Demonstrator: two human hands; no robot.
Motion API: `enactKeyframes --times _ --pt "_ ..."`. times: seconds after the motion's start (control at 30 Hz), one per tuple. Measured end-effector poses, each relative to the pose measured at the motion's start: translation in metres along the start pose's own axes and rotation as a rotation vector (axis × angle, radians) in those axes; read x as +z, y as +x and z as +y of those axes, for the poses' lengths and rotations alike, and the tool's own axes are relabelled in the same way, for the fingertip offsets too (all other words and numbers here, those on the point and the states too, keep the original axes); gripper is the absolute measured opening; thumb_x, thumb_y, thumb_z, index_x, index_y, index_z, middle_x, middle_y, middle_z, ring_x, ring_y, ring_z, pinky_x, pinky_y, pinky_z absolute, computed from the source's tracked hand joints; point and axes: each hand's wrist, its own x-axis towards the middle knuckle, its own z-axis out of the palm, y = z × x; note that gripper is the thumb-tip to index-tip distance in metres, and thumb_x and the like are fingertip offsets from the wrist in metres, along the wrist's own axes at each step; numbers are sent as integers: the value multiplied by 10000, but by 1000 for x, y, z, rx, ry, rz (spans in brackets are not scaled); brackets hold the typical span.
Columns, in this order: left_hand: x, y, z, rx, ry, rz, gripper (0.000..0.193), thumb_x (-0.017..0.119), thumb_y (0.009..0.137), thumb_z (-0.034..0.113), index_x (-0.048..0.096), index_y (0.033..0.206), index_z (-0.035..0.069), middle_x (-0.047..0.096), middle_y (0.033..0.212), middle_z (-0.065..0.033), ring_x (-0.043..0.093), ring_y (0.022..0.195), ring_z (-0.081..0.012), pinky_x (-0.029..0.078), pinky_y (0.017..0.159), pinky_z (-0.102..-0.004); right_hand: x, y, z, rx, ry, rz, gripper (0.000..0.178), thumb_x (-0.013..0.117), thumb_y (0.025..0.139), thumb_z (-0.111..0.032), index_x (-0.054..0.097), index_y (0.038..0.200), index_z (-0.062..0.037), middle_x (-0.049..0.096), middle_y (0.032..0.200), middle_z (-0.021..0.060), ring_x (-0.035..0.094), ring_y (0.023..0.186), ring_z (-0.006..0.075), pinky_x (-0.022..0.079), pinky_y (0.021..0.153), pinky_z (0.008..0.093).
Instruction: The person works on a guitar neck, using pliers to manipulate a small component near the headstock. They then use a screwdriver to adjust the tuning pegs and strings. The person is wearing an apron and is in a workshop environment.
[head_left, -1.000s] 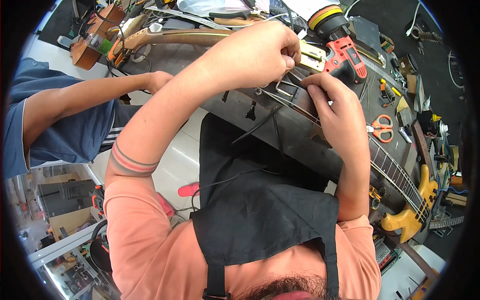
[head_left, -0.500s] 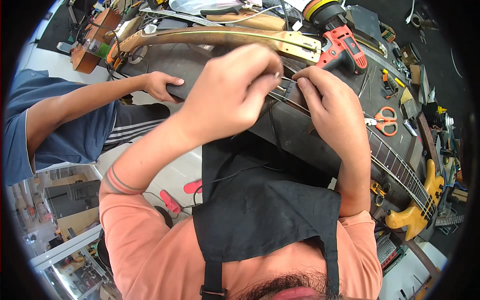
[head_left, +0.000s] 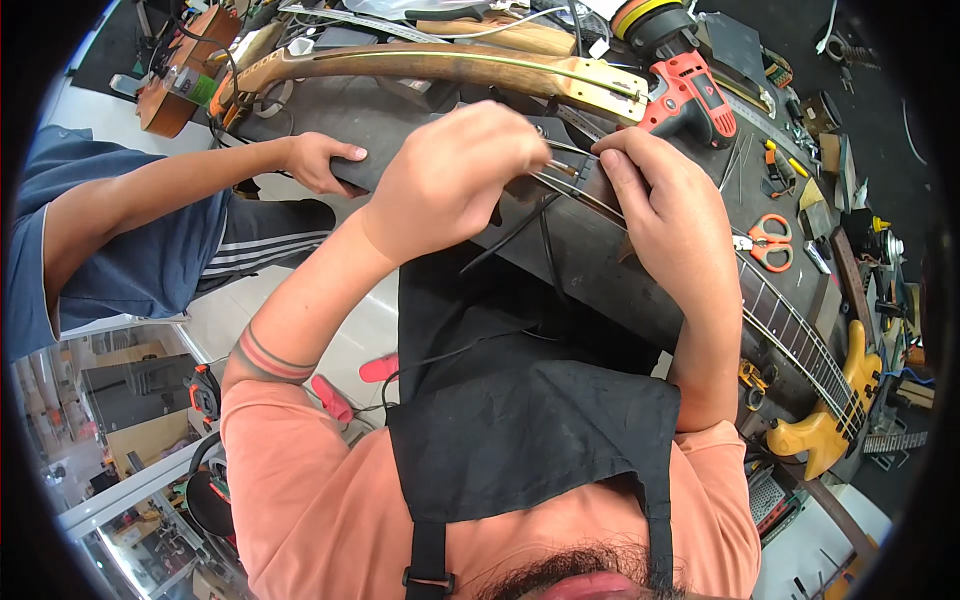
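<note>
A bass guitar with a yellow wooden body (head_left: 828, 405) lies along the dark workbench (head_left: 575, 262), its long fretted neck (head_left: 785, 325) running toward my hands. My right hand (head_left: 672, 205) is curled over the neck near its headstock end, thumb and fingers bent around it. Beside the strings at that end, my left hand (head_left: 450, 170) is closed, fingers drawn together. Whatever is between its fingertips is hidden. A short, thin metal piece (head_left: 562, 167) shows between the two hands. Part of the headstock lies beneath my left hand and is mostly covered.
Beyond my hands lie a second wooden neck (head_left: 440, 68) and a red-and-black power polisher (head_left: 685, 90). Orange-handled scissors (head_left: 771, 243) rest right of my right hand. Another person's hand (head_left: 325, 163) touches the bench's left edge. A black cable (head_left: 545, 240) hangs over the front edge.
My left hand has shifted left, away from my right hand, baring more of the strings and metal piece between them. The right hand keeps its place on the neck.
</note>
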Motion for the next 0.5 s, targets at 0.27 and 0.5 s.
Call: enactKeyframes --times 0.27,0.5 --pt "-6 62 9 -451 -134 -173 245 738 1002 49 730 1232 -36 800 956 -152 784 864 -228 596 818 -356 -1 0 -1 51 8 -22 194 645 1093 -207 742 1114 -40 769 1025 188 741 992 413 573 862 488" --pt "-13 87 11 -481 27 -349 225 766 972 106 753 1168 -4 781 889 -163 772 874 -332 585 821 -435 -1 2 -5 62 25 -40 193 650 1089 -191 744 1137 -30 757 1012 210 736 977 419 561 859 492"
